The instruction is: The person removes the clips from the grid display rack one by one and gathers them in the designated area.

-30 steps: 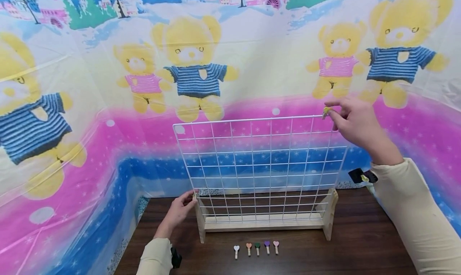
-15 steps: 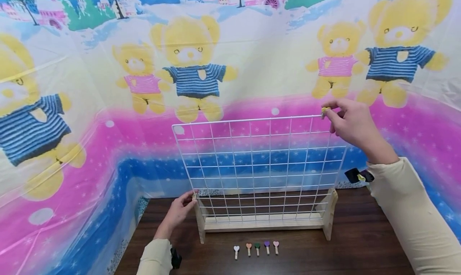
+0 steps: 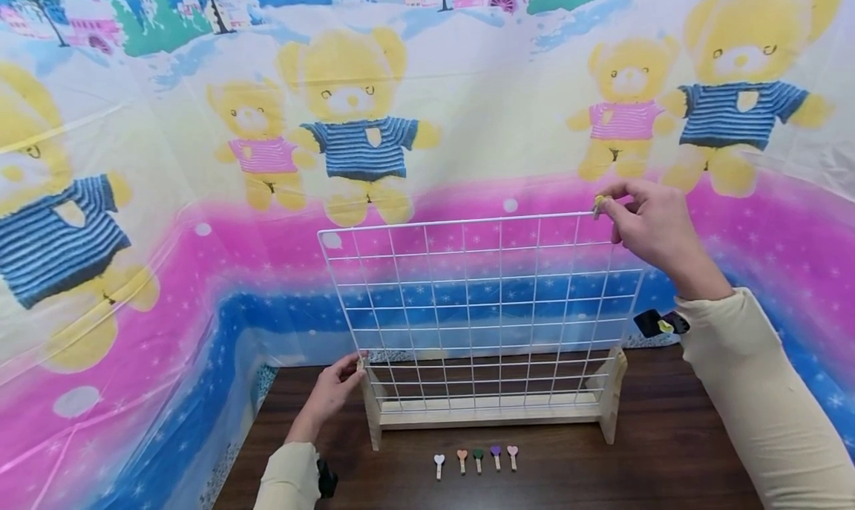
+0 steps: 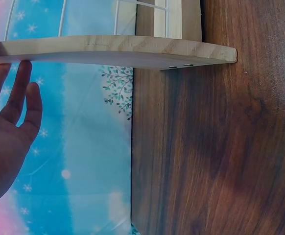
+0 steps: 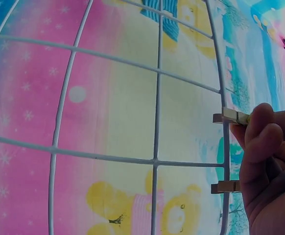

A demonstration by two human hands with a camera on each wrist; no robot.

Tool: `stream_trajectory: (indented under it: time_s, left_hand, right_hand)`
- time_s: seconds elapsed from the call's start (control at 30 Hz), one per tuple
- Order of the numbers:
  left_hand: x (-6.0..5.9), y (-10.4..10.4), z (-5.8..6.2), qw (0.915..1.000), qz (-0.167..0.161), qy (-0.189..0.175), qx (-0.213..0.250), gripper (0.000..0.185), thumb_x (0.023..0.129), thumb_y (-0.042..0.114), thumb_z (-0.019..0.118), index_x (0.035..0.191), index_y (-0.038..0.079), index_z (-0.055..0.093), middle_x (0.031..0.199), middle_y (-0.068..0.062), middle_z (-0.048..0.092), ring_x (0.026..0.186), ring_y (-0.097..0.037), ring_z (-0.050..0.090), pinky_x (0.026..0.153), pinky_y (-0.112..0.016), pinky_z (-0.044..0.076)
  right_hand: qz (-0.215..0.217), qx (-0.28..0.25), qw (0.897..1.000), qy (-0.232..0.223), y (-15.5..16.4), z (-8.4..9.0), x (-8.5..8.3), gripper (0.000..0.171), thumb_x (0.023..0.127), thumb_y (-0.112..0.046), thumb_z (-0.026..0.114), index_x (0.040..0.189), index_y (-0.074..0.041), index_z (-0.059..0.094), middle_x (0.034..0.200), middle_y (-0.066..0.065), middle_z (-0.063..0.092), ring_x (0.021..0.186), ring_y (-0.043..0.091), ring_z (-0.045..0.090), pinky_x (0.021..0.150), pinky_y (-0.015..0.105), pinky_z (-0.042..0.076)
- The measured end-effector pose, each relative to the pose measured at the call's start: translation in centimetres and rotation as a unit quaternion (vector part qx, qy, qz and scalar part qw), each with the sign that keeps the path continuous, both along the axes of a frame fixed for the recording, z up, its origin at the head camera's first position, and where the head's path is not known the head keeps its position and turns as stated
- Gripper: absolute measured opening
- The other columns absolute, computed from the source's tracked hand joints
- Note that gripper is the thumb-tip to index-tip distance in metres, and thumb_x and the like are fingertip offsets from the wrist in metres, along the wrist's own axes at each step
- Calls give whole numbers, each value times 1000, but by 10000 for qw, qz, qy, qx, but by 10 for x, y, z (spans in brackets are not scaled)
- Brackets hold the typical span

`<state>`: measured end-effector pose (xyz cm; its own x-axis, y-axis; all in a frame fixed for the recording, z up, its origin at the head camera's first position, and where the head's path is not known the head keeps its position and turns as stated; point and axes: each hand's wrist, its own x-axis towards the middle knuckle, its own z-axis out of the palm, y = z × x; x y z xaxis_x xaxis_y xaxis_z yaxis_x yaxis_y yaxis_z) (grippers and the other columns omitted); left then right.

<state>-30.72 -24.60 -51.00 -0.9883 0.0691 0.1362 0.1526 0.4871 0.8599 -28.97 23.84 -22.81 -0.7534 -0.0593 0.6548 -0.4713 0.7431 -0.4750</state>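
Note:
A white wire grid panel (image 3: 467,302) stands upright in a wooden stand (image 3: 490,421). At the panel's top right corner, my right hand (image 3: 657,224) pinches a small yellow-topped clothespin (image 3: 599,202). In the right wrist view this clothespin (image 5: 234,116) has its jaws over the top wire. A second clothespin (image 5: 225,186) sits on the same wire beside my curled fingers; the hand hides it in the head view. My left hand (image 3: 337,387) holds the stand's left upright, its thumb on one face and fingers on the other, as the left wrist view shows at the wooden upright (image 4: 132,45).
In front of the stand, several heart-topped clothespins lie in a row on the dark wooden table (image 3: 300,421): white (image 3: 439,465), orange (image 3: 462,460), green (image 3: 477,460), purple (image 3: 496,456) and pink (image 3: 512,456). A bear-print cloth (image 3: 494,124) hangs behind.
My right hand and the yellow-topped clothespin have shifted slightly left along the panel's top edge. The left hand keeps its hold on the stand.

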Motion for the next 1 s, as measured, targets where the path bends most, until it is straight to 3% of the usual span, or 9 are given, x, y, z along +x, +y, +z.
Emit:
stream_trajectory:
  time_s: [0.23, 0.5, 1.0]
  left_hand:
    - [1, 0, 0, 10000, -31, 18, 22, 38, 95, 10, 57, 133, 11, 55, 116, -12, 61, 106, -28, 56, 84, -42, 49]
    - [1, -1, 1, 10000, -24, -21, 12, 38, 96, 12, 56, 134, 12, 55, 116, -12, 61, 107, -27, 56, 85, -43, 48]
    - [2, 1, 1, 10000, -27, -5, 1, 38, 96, 11, 56, 134, 13, 55, 118, -13, 60, 107, -28, 55, 85, -44, 48]
  right_hand:
    - [78, -189, 9997, 126, 0, 0, 6, 24, 94, -30, 59, 94, -8, 70, 55, 7, 58, 44, 12, 52, 36, 27, 31]
    - [317, -21, 9995, -86, 3, -10, 15, 23, 94, -31, 60, 99, -11, 69, 56, 4, 57, 47, 20, 54, 34, 29, 31]
    - [1069, 701, 9917, -160, 10, -49, 26, 9, 93, -17, 62, 98, -12, 68, 52, -5, 51, 43, 9, 48, 36, 28, 35]
